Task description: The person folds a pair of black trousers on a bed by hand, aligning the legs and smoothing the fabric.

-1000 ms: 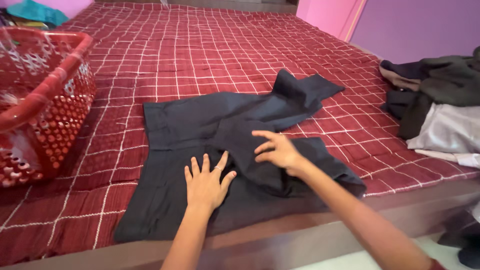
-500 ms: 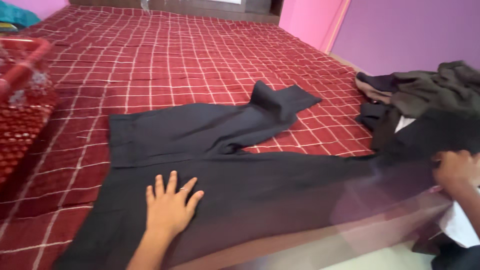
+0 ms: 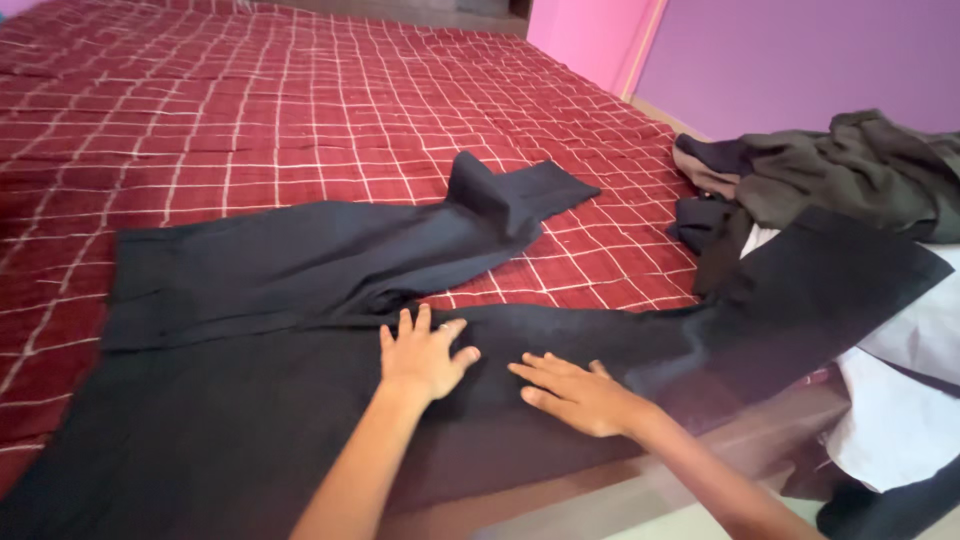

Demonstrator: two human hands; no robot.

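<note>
A pair of dark trousers point(image 3: 260, 270) lies spread on a bed with a red checked cover point(image 3: 300, 110). The near leg stretches out to the right, its end point(image 3: 840, 280) resting over a pile of clothes. The far leg bends back, its cuff folded up point(image 3: 510, 195). My left hand point(image 3: 422, 355) presses flat on the near leg by the crotch, fingers apart. A little to its right, my right hand point(image 3: 575, 392) also lies flat and open on that leg.
A heap of clothes sits at the right edge of the bed: a grey-green garment point(image 3: 850, 170), dark pieces point(image 3: 705, 215) and white cloth point(image 3: 900, 420). Pink and purple walls point(image 3: 770, 60) stand behind. The bed's front edge point(image 3: 560, 490) runs below my hands.
The near trouser leg has been pulled out straight to the right. My right hand let go of its end and came back beside my left hand. The view shifted right, so the red basket is gone.
</note>
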